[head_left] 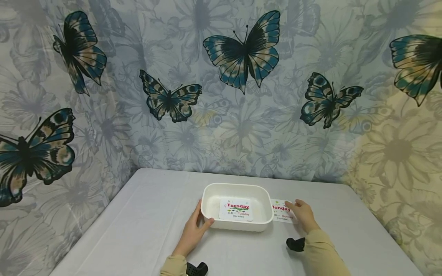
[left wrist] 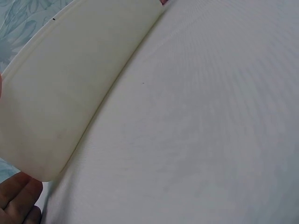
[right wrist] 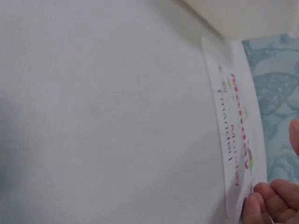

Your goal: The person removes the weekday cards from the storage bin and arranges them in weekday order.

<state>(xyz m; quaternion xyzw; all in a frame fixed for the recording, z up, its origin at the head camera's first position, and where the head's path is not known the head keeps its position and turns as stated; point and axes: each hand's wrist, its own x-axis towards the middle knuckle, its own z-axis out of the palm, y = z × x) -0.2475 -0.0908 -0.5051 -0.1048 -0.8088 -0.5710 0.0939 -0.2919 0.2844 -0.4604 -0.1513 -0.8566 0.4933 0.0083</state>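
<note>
A white plastic basin stands mid-table with a card reading "Tuesday" inside it. My left hand grips the basin's left end, thumb on the front side; in the left wrist view its fingertips meet the basin's lower corner. To the basin's right, a "Monday" card lies on the table, partly hidden by the rim in the head view. My right hand is at that card's right end. In the right wrist view the fingers touch the card's end, while the thumb stands apart.
A white cloth covers the table. Behind it hangs a patterned backdrop with butterflies and flowers. Black devices show at both wrists, one by the left sleeve and one by the right sleeve.
</note>
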